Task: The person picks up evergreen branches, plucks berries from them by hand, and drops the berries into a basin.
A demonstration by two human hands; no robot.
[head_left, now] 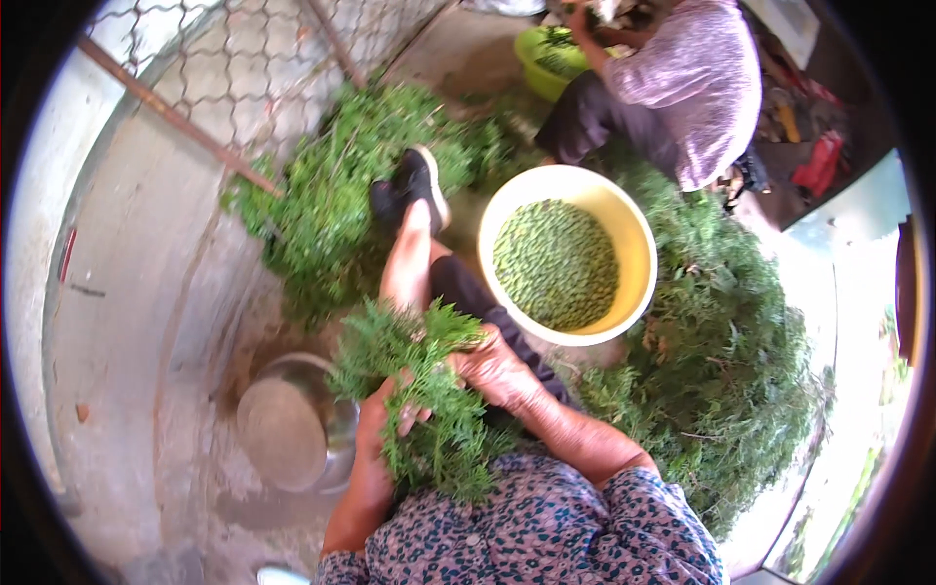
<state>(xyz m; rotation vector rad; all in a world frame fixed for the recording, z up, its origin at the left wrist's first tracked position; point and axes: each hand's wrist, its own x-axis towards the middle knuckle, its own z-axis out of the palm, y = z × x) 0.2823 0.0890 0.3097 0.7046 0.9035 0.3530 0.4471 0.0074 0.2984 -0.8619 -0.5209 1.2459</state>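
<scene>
Green, feathery, branching sprigs (437, 380) clasped in left hand (378, 419), pinched by right hand (496, 370).

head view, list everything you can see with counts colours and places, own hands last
leafy bunch: 1, green, between the person's hands
bucket: 1, yellow, centre right
berry-like pieces: too many to count, green, inside bucket
leaf piles: 2, green, upper left and right
basin: 1, lime green, top, leaves inside
metal pot: 1, silver, lower left
wire mesh: 1, grey, top left
bar: 1, rusty brown, slanting across upper left
co-worker: 1, pale purple top, upper right
red item: 1, red, far right, kind unclear
shirt: 1, patterned, bottom
shoes: 2, black, upper centre
left hand: 1, holding bunch
right hand: 1, touching bunch
</scene>
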